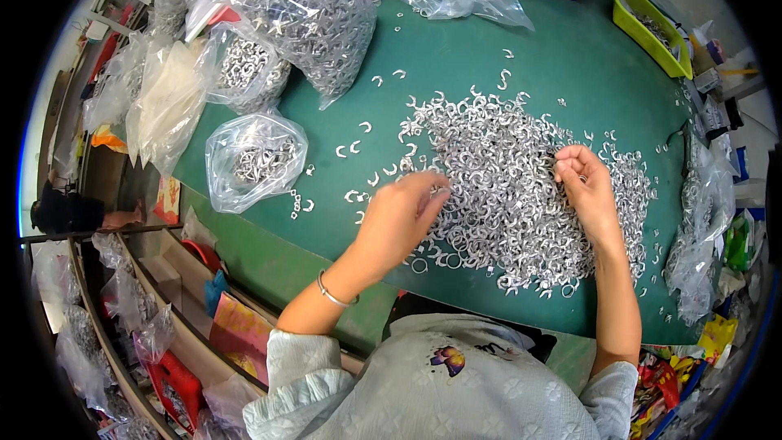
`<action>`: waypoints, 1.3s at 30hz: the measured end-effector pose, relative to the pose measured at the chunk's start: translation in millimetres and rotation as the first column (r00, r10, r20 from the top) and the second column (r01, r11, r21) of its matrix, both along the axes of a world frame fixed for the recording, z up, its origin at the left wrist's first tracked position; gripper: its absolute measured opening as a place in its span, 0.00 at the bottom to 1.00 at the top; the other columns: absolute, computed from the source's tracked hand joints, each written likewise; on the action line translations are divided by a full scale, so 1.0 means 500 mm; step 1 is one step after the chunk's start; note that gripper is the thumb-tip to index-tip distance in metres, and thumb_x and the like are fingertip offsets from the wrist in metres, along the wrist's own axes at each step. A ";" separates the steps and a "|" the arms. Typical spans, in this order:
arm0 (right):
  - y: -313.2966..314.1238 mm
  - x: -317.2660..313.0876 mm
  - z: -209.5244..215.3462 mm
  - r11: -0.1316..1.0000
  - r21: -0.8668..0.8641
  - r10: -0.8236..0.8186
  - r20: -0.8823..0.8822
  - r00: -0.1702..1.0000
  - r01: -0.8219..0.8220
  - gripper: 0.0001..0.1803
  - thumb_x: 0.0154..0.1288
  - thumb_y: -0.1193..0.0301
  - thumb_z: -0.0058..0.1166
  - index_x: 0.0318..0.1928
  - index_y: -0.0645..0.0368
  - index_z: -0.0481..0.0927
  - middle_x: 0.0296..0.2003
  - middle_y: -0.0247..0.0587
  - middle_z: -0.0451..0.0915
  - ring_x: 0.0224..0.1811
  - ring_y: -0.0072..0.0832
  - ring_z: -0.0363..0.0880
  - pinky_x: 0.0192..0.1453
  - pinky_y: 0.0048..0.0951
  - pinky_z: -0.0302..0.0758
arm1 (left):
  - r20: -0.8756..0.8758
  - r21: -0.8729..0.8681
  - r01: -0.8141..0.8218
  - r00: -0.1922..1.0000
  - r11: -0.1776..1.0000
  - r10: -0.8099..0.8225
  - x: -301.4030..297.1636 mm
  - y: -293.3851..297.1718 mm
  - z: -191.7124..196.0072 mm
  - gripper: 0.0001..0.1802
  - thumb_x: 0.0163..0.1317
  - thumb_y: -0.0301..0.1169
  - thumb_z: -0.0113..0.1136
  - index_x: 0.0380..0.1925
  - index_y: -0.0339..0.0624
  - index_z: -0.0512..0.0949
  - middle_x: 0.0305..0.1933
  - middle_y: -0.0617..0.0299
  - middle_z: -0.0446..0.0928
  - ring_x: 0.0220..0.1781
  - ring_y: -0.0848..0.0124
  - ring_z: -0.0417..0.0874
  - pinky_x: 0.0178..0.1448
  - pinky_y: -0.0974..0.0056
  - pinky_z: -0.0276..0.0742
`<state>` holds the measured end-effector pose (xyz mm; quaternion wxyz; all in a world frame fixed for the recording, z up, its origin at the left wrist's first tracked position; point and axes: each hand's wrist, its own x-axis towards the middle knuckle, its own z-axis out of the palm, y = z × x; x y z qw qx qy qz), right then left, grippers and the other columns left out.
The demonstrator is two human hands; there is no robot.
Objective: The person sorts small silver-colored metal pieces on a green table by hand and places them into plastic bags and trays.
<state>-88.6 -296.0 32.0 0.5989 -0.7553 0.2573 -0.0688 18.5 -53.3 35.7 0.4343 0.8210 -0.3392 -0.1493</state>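
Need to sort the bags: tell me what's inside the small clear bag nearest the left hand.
The small bag holds a clump of silvery metal rings like the pile on the green table. Glare and folded plastic hide its lower contents.

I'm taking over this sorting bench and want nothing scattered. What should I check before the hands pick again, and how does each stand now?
1. Left hand on the pile of small silver rings: ok, fingertips at its left edge.
2. Right hand on the pile: ok.
3. What the fingers pinch: cannot tell.
4. Rings kept together: not ok, strays lie left of the pile.
5. Small clear bag within reach on the green table: ok.
6. Bag open: cannot tell.
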 end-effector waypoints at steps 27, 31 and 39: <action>-0.018 -0.070 0.003 0.843 0.538 -0.094 0.128 0.987 0.010 0.08 0.63 0.70 0.49 0.34 0.62 0.77 0.13 0.22 0.59 0.14 0.11 0.51 0.14 0.14 0.45 | -0.224 -0.147 -0.222 0.957 0.964 0.186 -0.055 0.056 -0.093 0.12 0.56 0.25 0.55 0.41 0.35 0.74 0.27 0.64 0.73 0.17 0.72 0.70 0.21 0.67 0.64; 0.084 -0.035 0.015 0.937 -0.169 0.308 -0.004 0.951 -0.304 0.11 0.55 0.69 0.60 0.39 0.59 0.81 0.11 0.25 0.62 0.13 0.14 0.59 0.18 0.22 0.58 | 0.276 0.061 -0.184 0.948 0.981 0.161 -0.055 0.019 -0.049 0.12 0.52 0.29 0.62 0.38 0.44 0.77 0.24 0.57 0.68 0.19 0.61 0.70 0.25 0.62 0.68; 0.200 0.003 -0.033 0.462 -0.864 0.312 -0.051 0.949 -0.199 0.09 0.51 0.70 0.59 0.27 0.58 0.71 0.22 0.38 0.75 0.20 0.34 0.77 0.19 0.32 0.69 | 0.318 0.057 -0.122 0.943 0.991 0.098 -0.023 -0.004 -0.071 0.08 0.51 0.26 0.62 0.33 0.41 0.75 0.28 0.57 0.73 0.20 0.60 0.74 0.24 0.60 0.69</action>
